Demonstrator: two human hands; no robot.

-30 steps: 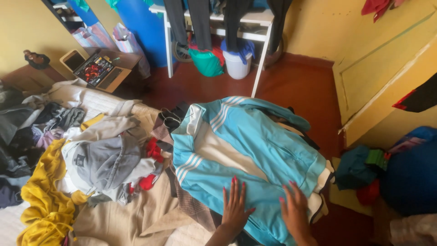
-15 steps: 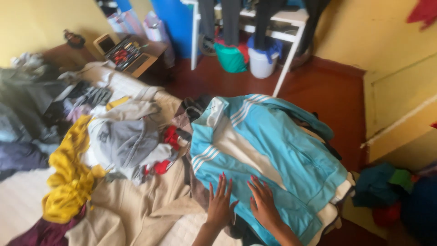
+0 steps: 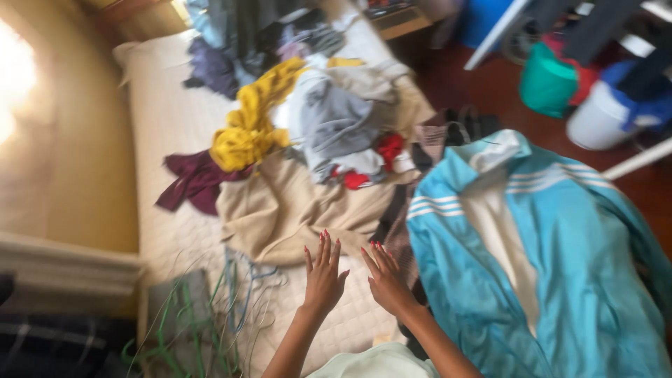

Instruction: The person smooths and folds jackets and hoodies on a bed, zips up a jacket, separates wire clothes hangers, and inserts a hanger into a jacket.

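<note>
Here, both hands hover flat with fingers spread, gripping nothing. The left hand is above the quilted mattress, its fingertips near the edge of a beige garment. The right hand sits just beside the left sleeve edge of the light blue track jacket, which lies spread open-fronted on the bed. Wire hangers lie near the left wrist.
</note>
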